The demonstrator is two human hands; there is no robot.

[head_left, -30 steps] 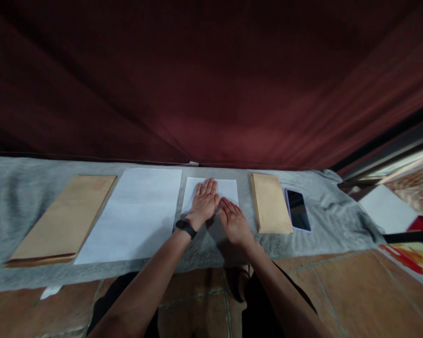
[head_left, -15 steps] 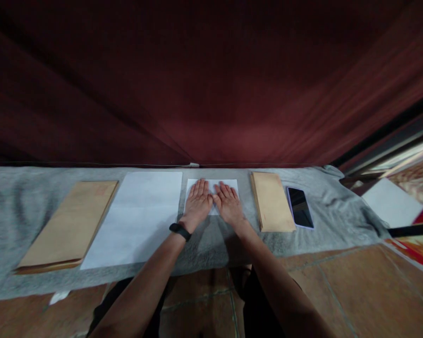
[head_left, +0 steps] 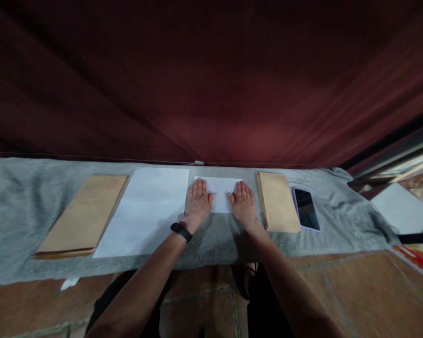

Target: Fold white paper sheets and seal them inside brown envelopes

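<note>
Compared with half a second ago, the hands are set farther apart: from near-touching thumbs at the middle of the paper [head_left: 221, 196], the left hand [head_left: 198, 202] is shifted to its nine o'clock edge and the right hand [head_left: 244, 205] to its three o'clock edge. Both hands are held flat, palms down, fingers extended and thumbs turned inward; nothing is gripped by either. The paper is placed between them on a grey cloth [head_left: 17, 211], its white middle left uncovered. Whether it is folded cannot be told.

As far as can be judged, the smoothing is well advanced: the bare middle is already flat, while the side edges, partly hidden under the hands, cannot be checked. Just beside the left hand, toward nine o'clock, a larger white sheet [head_left: 148, 202] is spread out, with no hand laid on it. Farther toward nine o'clock, a large brown stack [head_left: 84, 213] is seen. At three o'clock, a small brown stack [head_left: 279, 202] is set near the right hand, followed by a phone [head_left: 306, 209]. At twelve o'clock, the background is filled by a dark red curtain [head_left: 211, 94].
</note>
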